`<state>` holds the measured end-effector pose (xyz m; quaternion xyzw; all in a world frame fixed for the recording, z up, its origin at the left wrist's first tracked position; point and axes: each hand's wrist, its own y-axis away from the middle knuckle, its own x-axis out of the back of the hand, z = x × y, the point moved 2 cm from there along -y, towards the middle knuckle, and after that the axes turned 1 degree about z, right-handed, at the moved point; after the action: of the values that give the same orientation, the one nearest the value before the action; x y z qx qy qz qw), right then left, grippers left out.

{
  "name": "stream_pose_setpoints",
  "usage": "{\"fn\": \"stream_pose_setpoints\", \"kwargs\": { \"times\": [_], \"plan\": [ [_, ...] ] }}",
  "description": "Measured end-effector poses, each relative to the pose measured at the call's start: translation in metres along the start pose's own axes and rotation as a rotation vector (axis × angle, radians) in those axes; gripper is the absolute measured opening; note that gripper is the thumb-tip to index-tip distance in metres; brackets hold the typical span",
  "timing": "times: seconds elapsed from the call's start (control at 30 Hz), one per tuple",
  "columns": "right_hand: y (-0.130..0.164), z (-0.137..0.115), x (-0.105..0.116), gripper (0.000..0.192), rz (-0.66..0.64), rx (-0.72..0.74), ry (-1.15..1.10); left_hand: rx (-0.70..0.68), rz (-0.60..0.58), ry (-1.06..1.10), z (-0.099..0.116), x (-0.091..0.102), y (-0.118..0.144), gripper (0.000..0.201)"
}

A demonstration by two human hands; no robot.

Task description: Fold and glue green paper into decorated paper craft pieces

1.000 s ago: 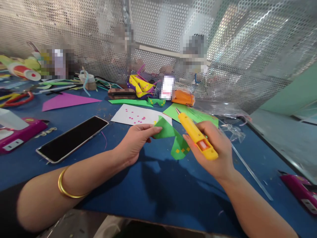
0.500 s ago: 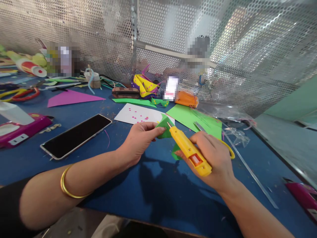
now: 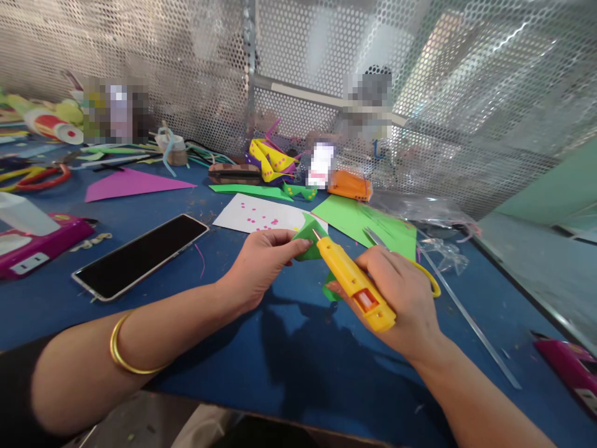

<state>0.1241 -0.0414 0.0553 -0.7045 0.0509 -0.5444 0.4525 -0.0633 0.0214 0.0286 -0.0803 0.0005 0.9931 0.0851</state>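
A small folded piece of green paper (image 3: pixel 305 231) is pinched between the thumb and fingers of my left hand (image 3: pixel 261 264). My right hand (image 3: pixel 403 298) is wrapped around a yellow glue gun (image 3: pixel 349 274), its metal tip at the green paper; whether the tip touches it I cannot tell. Another bit of green paper (image 3: pixel 332 291) shows just below the glue gun, partly covered. Scissors (image 3: pixel 426 277) with yellow handles lie behind my right hand, mostly hidden by it. A white sheet (image 3: pixel 233 214) with pink dots lies beyond my left hand.
Left of my arm lies a phone (image 3: pixel 144 255), near a magenta tool (image 3: pixel 51 242). Pink paper (image 3: pixel 135 185), a light green sheet (image 3: pixel 373 221) and a yellow dotted paper piece (image 3: pixel 270 162) lie farther back. A clear glue stick (image 3: pixel 471 323) rests at right, before a perforated metal screen (image 3: pixel 317 50).
The view has shifted very slightly, so everything sits a little farther left. Both hands, the green paper and the glue gun hold nearly the same pose.
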Motion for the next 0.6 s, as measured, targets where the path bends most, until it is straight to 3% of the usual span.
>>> {"fn": "stream_pose_setpoints", "kwargs": {
  "times": [0.6],
  "plan": [
    [-0.0011,-0.0004,0.0008,0.027,-0.006,0.003,0.01,-0.001,0.011,-0.043,0.0018,-0.0002,0.0013,0.019]
  ]
}}
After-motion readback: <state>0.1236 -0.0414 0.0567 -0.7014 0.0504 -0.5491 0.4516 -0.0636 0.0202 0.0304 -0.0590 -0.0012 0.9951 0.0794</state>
